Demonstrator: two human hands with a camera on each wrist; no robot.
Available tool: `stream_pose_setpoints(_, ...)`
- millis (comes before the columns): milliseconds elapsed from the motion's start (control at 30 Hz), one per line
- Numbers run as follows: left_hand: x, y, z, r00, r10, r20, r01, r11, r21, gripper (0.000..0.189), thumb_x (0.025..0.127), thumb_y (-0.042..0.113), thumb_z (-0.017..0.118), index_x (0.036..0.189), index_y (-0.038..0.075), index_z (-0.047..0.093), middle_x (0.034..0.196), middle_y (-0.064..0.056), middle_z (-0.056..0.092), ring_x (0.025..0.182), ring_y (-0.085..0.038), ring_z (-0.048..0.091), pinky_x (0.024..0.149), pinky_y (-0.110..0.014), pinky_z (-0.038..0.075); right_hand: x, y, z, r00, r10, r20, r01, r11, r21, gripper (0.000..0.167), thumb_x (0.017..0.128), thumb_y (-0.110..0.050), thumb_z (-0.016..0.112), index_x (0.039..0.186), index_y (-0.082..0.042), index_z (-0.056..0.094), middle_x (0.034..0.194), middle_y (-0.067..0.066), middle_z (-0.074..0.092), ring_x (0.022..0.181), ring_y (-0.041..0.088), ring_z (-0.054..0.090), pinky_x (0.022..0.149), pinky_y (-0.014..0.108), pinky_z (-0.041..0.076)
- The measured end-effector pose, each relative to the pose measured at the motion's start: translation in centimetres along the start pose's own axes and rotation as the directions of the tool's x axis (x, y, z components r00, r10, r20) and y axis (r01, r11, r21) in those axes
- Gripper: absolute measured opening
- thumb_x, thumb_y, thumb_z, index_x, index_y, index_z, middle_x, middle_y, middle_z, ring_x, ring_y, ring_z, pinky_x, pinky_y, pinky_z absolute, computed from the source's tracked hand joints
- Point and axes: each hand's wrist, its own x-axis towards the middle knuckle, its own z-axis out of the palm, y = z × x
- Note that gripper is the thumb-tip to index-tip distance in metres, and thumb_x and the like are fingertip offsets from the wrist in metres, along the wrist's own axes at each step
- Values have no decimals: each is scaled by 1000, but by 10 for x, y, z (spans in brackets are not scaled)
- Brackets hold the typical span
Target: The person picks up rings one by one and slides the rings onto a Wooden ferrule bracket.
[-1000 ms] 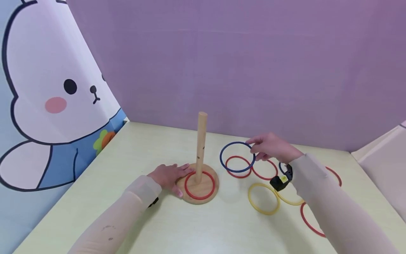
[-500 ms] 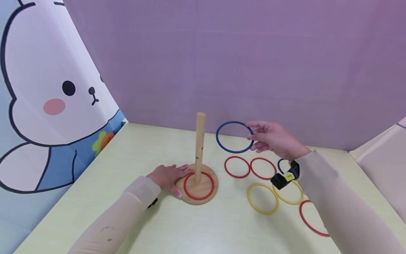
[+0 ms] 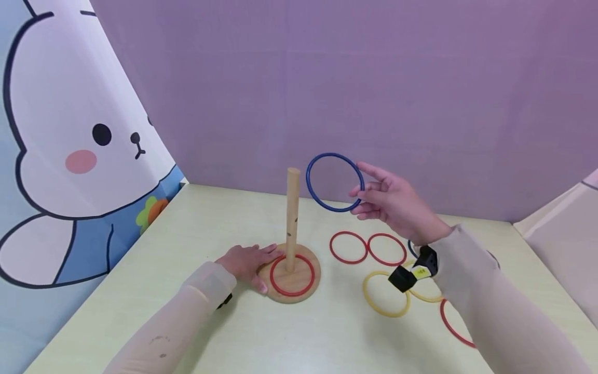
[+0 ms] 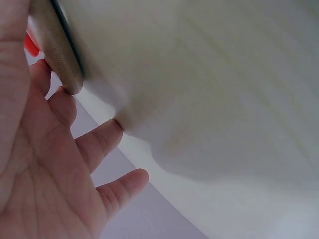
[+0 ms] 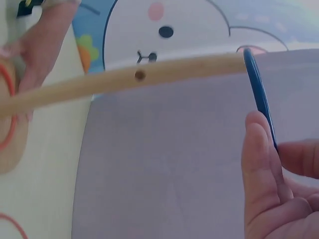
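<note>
The left hand (image 3: 245, 261) lies relaxed on one wooden base (image 3: 299, 279); one red ring (image 3: 293, 294) surrounds its post (image 3: 292, 208). The right hand (image 3: 392, 200) pinches one blue ring (image 3: 331, 154), high beside the post's top. Rightward on the bench (image 3: 327, 337) are two red rings (image 3: 367, 248), two yellow rings (image 3: 391, 315); the right arm (image 3: 500, 306) partly covers another blue ring (image 3: 410, 248), another red ring (image 3: 446, 325).

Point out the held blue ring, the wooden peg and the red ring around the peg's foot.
Blue ring (image 3: 330, 154): head view, top of its rim.
Wooden peg (image 3: 291, 210): head view, middle of its shaft.
Red ring (image 3: 291, 294): head view, near side of its rim.
</note>
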Motion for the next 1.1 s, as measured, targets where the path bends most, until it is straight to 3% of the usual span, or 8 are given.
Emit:
stream_pose_setpoints(300, -1, 0, 0, 1000, -6, -5, 6, 1000, 0, 96, 70, 51, 80, 150, 28, 33, 156, 4, 27, 135, -37, 36, 97, -60, 38, -1, -7, 19, 998, -44, -37, 50, 985, 167, 65, 99, 3, 42, 155, -14, 14, 98, 5, 65, 71, 11, 69, 73, 24, 55)
stream_pose_setpoints(567, 0, 1, 1, 1000, -14, -4, 14, 1000, -13, 95, 69, 51, 80, 150, 31, 34, 155, 6, 29, 136, -35, 35, 98, -58, 38, 4, -8, 37, 993, -13, -117, 56, 927, 371, 64, 100, 2, 42, 155, -17, 15, 95, 8, 64, 69, 13, 70, 72, 23, 55)
stream_pose_setpoints(900, 0, 1, 1, 1000, -20, -6, 20, 1000, -4, 95, 69, 53, 79, 150, 30, 34, 155, 6, 29, 136, -36, 36, 97, -57, 41, 17, -1, 55, 994, 46, -94, -10, 935, 356, 60, 100, 1, 41, 154, -17, 20, 100, 8, 62, 67, 13, 69, 68, 22, 55)
stream_pose_setpoints(1100, 0, 0, 2, 999, -33, 3, 33, 999, -14, 96, 69, 52, 79, 150, 30, 33, 155, 6, 29, 137, -35, 34, 98, -58, 39, 18, 4, 65, 996, 45, -72, -16, 933, 358, 60, 100, 2, 42, 153, -16, 22, 94, 7, 65, 65, 12, 69, 66, 22, 55)
